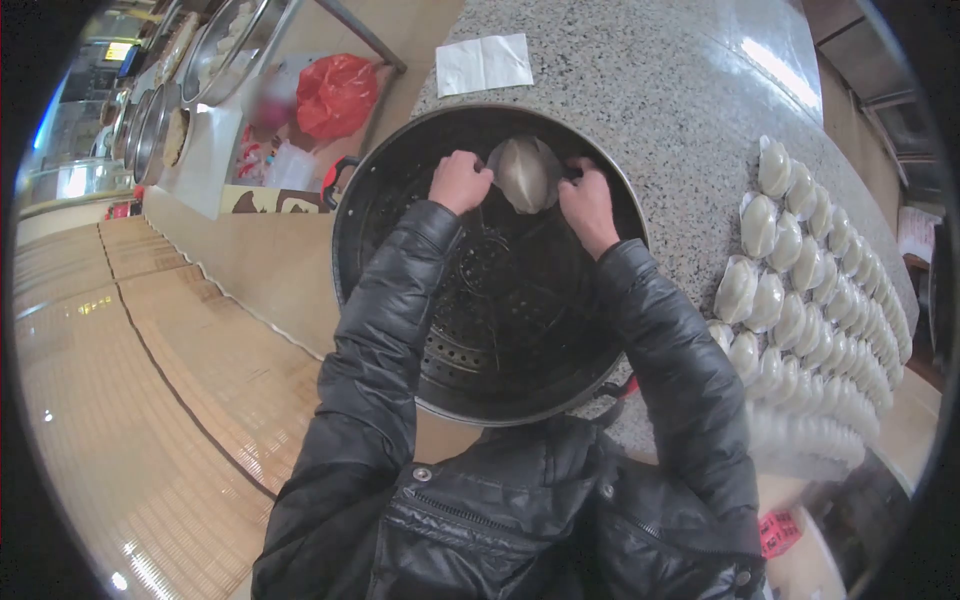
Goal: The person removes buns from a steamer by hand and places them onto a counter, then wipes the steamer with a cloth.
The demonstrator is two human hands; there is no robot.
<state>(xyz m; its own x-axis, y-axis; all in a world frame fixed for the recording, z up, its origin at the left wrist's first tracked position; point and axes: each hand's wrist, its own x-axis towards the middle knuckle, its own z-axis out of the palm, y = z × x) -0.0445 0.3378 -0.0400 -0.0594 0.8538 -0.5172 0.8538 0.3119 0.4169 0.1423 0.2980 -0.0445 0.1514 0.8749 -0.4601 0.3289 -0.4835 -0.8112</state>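
Note:
A large pleated dumpling [524,175], pale with a ridge down its middle, is at the far side of a round black steamer pan [470,400] with a perforated bottom. A thin translucent sheet shows around its edges. At the sheet's left edge, my left hand [462,182] is closed in a pinch. On the opposite side my right hand [588,205] pinches the sheet's right edge between thumb and finger. Whether the dumpling touches the pan bottom is hard to tell.
Rows of similar dumplings [800,300] cover the right side of the speckled counter [640,70]. A white paper square [485,65] lies beyond the pan. At the left are a red plastic bag [337,96], metal bowls [228,50] and a slatted tan surface [200,370].

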